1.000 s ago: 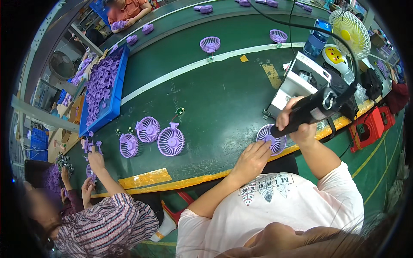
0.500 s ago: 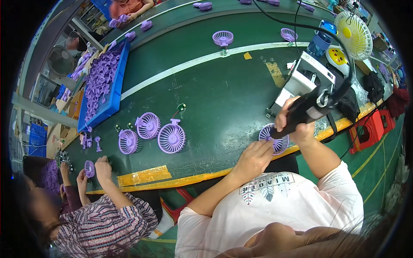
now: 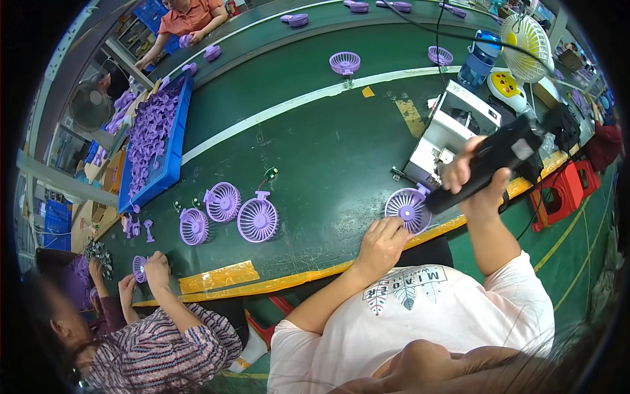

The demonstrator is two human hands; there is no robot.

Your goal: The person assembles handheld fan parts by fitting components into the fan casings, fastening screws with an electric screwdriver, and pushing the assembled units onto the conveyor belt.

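Observation:
My left hand (image 3: 382, 251) grips the near rim of a round purple fan housing (image 3: 398, 205) lying on the green bench by its yellow-taped edge. The slatted ring and hub face up. In my right hand (image 3: 481, 187) is a black electric screwdriver (image 3: 492, 165), tilted, its lower end just right of the housing. The tip itself cannot be made out, and the far-right part of the housing is close to the tool. Behind them stands a white boxy machine (image 3: 430, 139) with a dark opening.
Three purple fan housings (image 3: 257, 220) lie left of centre, some with small green circuit boards. A blue tray (image 3: 172, 161) of purple parts stands further left. At left a co-worker's hands (image 3: 156, 269) hold another housing. A blue bottle (image 3: 479, 62) and a white fan (image 3: 527, 47) stand back right.
The screwdriver has shifted right, off the middle of the housing, uncovering its hub. My left hand stays at the rim. Across the bench, a co-worker's arm has stretched out to the left.

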